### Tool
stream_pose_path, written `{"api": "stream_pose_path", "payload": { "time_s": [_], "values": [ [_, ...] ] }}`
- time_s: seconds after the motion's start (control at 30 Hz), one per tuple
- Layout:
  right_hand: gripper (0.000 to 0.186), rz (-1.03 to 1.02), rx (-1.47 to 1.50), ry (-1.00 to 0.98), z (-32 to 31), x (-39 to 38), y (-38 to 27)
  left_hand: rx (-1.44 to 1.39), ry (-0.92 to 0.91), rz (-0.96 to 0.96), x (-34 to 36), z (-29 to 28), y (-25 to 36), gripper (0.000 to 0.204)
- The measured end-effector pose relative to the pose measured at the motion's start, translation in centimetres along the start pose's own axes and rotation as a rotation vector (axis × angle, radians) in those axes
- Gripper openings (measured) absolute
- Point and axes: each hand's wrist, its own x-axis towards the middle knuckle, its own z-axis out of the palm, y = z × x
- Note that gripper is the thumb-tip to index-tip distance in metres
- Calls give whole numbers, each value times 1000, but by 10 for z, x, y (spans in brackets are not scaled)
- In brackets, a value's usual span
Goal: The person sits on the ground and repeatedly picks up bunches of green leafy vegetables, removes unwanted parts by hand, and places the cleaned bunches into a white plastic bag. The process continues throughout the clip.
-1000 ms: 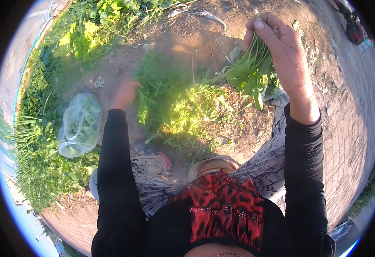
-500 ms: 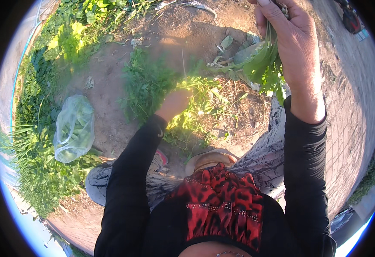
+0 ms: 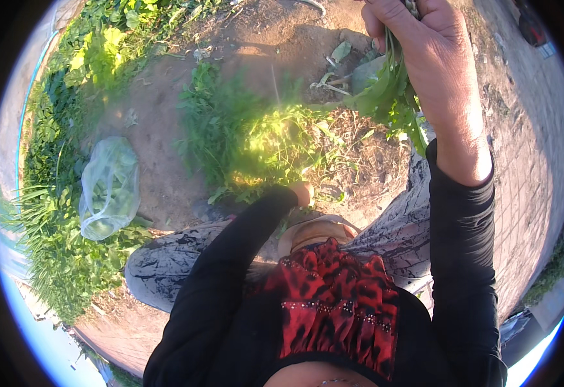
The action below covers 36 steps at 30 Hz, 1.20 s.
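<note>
My right hand (image 3: pixel 438 64) is raised at the upper right, its fingers closed round the stems of a bunch of leafy greens (image 3: pixel 391 97). The broad green leaves hang down from the fist beside my wrist. My left hand (image 3: pixel 303 193) is low, at the near edge of a patch of green plants (image 3: pixel 275 138) on the soil in front of me. Only a small part of it shows past the black sleeve, so its fingers are hidden. Glare and blur soften the plants around it.
A clear plastic bag (image 3: pixel 109 187) with green produce in it rests on the soil at the left. Behind it runs a strip of leafy growth (image 3: pixel 49 155). Dry straw (image 3: pixel 372 151) lies right of the plants. Paved ground (image 3: pixel 527 174) stretches along the right.
My left hand has come down toward me and right, from the middle of the plants to their near edge. My right hand, still gripping the greens, has shifted slightly left.
</note>
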Motion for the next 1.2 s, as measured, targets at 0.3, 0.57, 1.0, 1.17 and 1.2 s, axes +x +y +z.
{"api": "stream_pose_path", "payload": {
  "time_s": [0.3,0.57,1.0,1.17,1.2],
  "values": [
    [16,56,1,50,2,1,-11,114,854,-183,-4,-117,-34,14],
    [16,272,-54,51,5,6,-25,729,904,-518,-103,-191,-103,26],
    [21,-75,-24,126,5,1,8,280,1308,-345,-107,-201,-92,23],
    [21,-65,-44,116,8,-1,11,196,905,-433,-76,-180,-58,16],
    [21,-67,-58,103,8,-1,11,235,796,-558,-72,-178,-56,16]
  ]
}}
